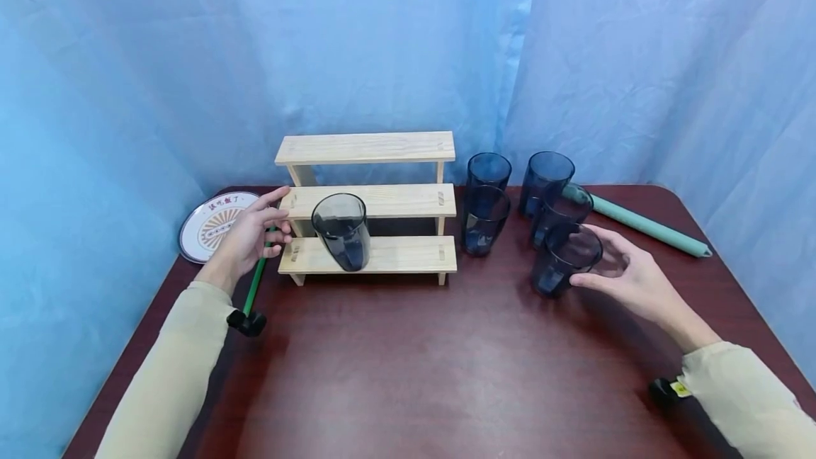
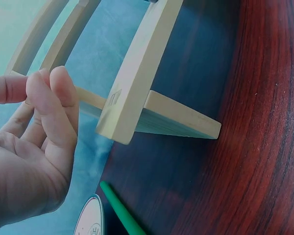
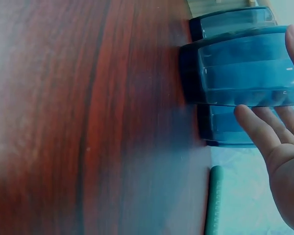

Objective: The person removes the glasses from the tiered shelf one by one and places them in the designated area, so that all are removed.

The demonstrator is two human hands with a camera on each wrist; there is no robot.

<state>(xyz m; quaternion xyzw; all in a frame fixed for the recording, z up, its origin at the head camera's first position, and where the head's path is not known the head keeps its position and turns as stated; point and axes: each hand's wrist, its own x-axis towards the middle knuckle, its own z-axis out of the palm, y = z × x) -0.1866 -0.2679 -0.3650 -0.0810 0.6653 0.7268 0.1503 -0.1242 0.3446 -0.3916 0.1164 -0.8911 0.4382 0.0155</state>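
Observation:
My right hand (image 1: 631, 275) is around the nearest dark blue drinking glass (image 1: 551, 271), thumb at its front side and fingers behind it. In the right wrist view that tumbler stands on the table with the thumb overlapping its wall. At the left end of a three-step wooden display stand (image 1: 401, 198) is my left hand (image 1: 258, 229), fingers loosely bent. Its fingertips (image 2: 61, 81) overlap the stand's end in the left wrist view, with nothing held. One smoky glass (image 1: 347, 246) stands on the lowest step.
Several more blue glasses (image 1: 486, 222) stand in two rows right of the stand. Behind them lies a pale green roll (image 1: 656, 227). A patterned plate (image 1: 197, 229) and a green stick (image 1: 256, 285) lie at the left. Blue curtains (image 1: 382, 41) surround the table (image 1: 408, 367).

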